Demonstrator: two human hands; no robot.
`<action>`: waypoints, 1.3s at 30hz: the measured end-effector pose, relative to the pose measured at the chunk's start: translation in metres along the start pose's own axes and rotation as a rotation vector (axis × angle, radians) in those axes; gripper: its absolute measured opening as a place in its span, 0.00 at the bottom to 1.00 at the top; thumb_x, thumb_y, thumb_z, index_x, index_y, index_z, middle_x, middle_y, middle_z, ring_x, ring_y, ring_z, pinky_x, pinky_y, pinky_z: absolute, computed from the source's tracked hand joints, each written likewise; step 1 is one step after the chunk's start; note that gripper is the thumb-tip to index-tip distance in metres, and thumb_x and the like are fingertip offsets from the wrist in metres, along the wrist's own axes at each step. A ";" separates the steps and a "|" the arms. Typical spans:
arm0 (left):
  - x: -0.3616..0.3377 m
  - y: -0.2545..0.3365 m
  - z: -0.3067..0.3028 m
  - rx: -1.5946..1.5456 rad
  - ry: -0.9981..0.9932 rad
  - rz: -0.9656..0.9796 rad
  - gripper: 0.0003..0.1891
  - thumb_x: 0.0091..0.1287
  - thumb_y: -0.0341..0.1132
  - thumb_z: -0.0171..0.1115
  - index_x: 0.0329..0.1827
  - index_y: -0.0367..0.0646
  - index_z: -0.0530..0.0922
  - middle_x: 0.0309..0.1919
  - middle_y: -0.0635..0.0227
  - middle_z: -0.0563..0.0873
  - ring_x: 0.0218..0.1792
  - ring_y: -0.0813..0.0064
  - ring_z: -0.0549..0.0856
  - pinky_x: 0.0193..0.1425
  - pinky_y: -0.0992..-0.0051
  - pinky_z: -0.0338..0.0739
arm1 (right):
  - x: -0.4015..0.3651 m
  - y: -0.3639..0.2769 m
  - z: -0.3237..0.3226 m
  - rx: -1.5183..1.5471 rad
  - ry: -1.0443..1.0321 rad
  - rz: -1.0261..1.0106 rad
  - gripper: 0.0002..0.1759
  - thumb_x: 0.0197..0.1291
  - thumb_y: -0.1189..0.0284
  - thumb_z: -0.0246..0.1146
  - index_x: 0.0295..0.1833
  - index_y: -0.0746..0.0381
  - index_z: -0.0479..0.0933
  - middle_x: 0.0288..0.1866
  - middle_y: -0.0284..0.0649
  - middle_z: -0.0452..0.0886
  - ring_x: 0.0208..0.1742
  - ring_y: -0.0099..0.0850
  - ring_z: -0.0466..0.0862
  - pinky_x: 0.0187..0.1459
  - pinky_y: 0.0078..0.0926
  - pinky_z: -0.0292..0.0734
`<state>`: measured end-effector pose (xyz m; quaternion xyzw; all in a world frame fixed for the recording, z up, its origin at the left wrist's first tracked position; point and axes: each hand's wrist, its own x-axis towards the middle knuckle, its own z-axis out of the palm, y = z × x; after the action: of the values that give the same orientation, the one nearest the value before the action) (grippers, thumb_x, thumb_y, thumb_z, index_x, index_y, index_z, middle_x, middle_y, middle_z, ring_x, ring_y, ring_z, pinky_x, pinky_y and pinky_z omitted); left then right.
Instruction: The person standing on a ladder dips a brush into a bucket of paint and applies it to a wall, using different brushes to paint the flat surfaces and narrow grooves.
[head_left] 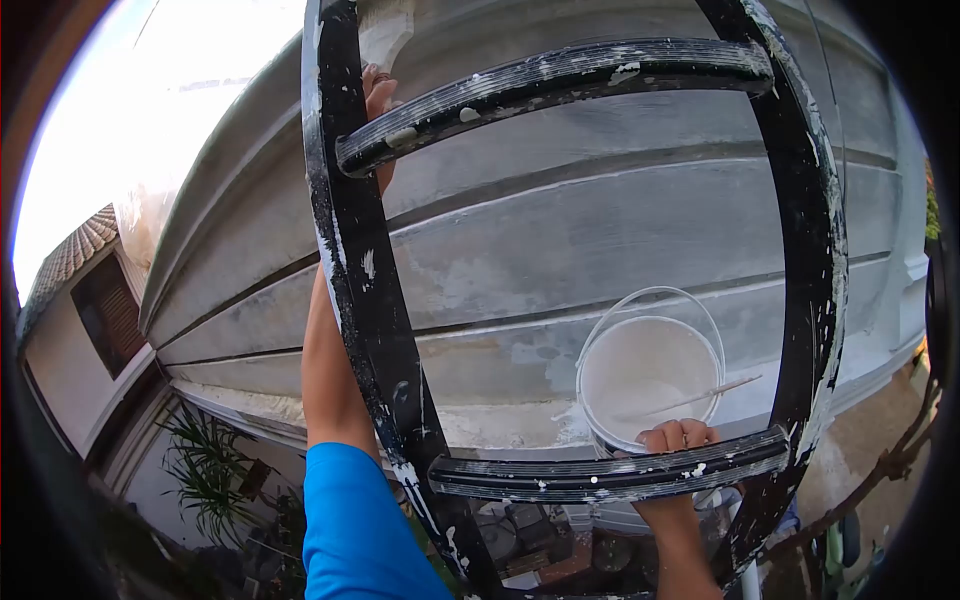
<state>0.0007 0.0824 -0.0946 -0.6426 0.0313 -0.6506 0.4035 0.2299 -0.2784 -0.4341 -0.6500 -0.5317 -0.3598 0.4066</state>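
A black ladder (808, 250) spattered with white paint stands in front of me. My left hand (378, 95) reaches up behind its left rail, near the upper rung (555, 75). Its fingers are curled, partly hidden by the rail, and a pale patch on the wall (600, 220) shows just above them. I cannot make out what the hand holds. Below, behind the lower rung (610, 470), my right hand (680, 436) has its fingers curled over the near rim of a white paint bucket (590, 385). A thin stick (700, 394) lies across the pale paint (650, 370) inside.
Grey wall panels run behind the ladder, divided by dark horizontal grooves. A tiled-roof building (85, 300) with a shuttered window stands at the left, with a spiky plant (205, 460) below it. Assorted objects lie far below the ladder. A brown branch (890, 460) is at the right.
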 end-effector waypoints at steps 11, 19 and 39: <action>0.043 0.029 0.043 0.013 0.181 0.030 0.17 0.66 0.23 0.68 0.57 0.45 0.82 0.64 0.59 0.84 0.59 0.64 0.87 0.60 0.66 0.85 | 0.004 -0.004 -0.002 0.035 -0.001 0.042 0.18 0.51 0.53 0.70 0.31 0.55 0.75 0.30 0.33 0.74 0.44 0.36 0.74 0.52 0.51 0.64; 0.087 0.077 0.069 -0.062 0.022 0.112 0.12 0.74 0.27 0.58 0.59 0.43 0.79 0.67 0.59 0.80 0.59 0.55 0.86 0.63 0.62 0.84 | 0.003 -0.001 -0.002 -0.007 -0.016 0.004 0.24 0.56 0.46 0.66 0.31 0.58 0.74 0.32 0.37 0.74 0.46 0.42 0.73 0.54 0.49 0.61; 0.070 0.052 0.082 0.077 0.074 0.104 0.17 0.70 0.29 0.65 0.61 0.53 0.78 0.70 0.54 0.77 0.55 0.52 0.88 0.54 0.62 0.89 | 0.006 -0.003 -0.005 0.012 -0.029 0.025 0.22 0.50 0.49 0.69 0.31 0.57 0.75 0.32 0.36 0.75 0.45 0.40 0.74 0.54 0.50 0.63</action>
<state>0.1073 0.0468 -0.0531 -0.5995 0.0548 -0.6528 0.4598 0.2278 -0.2805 -0.4256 -0.6591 -0.5319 -0.3419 0.4072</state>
